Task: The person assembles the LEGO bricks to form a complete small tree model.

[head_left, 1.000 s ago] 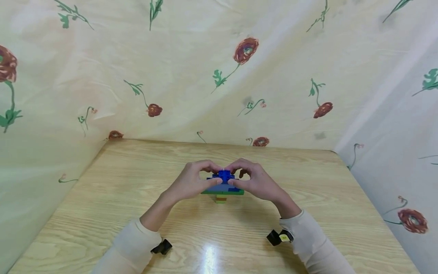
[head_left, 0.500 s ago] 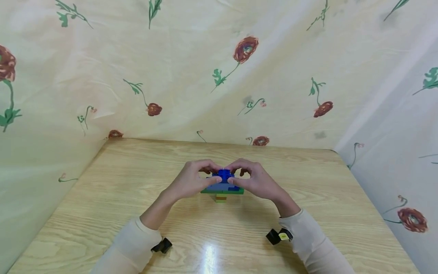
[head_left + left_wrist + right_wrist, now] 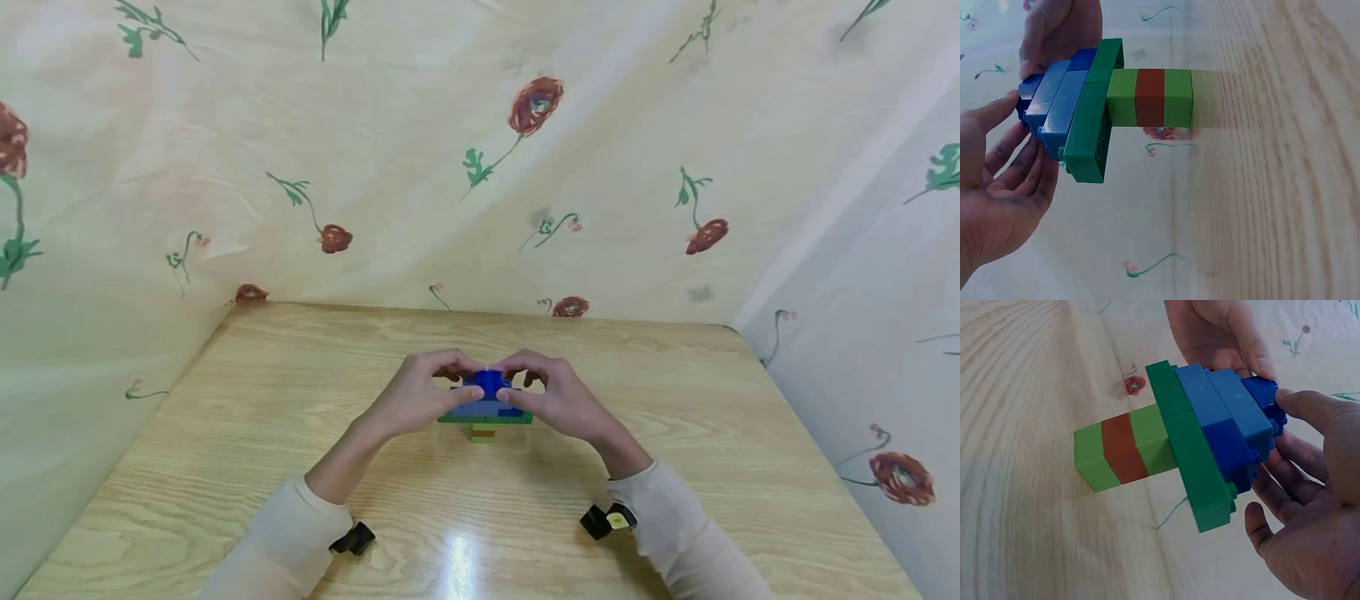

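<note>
A stack of toy building bricks stands upright on the table, narrow below and wide above. Its stem is a lime, a reddish-brown (image 3: 1150, 98) and another lime brick. Over that runs a row of green bricks (image 3: 1197, 472), then lighter and darker blue bricks (image 3: 1225, 447) in shorter layers. At the very top sits a small dark blue brick (image 3: 489, 382). My left hand (image 3: 420, 396) pinches this top brick from the left, thumb on the near side and fingers behind. From the right, my right hand (image 3: 561, 398) holds it the same way. Fingertips partly cover it.
The stack stands on a light wood-grain table (image 3: 337, 350). Pale cloth with red flowers (image 3: 405, 167) hangs behind and at both sides. Black wrist devices (image 3: 354, 539) sit at both sleeves.
Both hands keep their hold on the top brick with hardly any movement. The head view has shifted very slightly.
</note>
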Tool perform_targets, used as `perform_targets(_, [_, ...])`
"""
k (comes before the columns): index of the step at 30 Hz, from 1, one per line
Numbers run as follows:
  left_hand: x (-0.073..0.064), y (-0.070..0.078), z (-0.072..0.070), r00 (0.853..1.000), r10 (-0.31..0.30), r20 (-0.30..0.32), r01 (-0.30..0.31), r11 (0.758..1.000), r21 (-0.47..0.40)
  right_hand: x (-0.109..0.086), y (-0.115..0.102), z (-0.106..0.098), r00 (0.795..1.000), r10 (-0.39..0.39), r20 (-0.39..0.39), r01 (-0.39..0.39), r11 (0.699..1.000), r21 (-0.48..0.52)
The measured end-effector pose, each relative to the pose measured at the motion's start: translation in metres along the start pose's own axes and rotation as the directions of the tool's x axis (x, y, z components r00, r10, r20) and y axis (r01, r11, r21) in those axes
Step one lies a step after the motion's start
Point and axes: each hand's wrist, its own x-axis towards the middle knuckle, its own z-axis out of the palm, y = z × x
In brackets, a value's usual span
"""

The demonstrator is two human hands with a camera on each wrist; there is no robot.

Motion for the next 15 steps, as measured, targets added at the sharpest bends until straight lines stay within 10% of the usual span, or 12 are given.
perform_targets(15, [-0.0005,0.0012,-0.0005,1.000,-0.016,0.005,0.016,1.000,0.014,-0.0034,0.0027,0.0066,0.999,0.009,-0.048,-0.008,0.999,0.031])
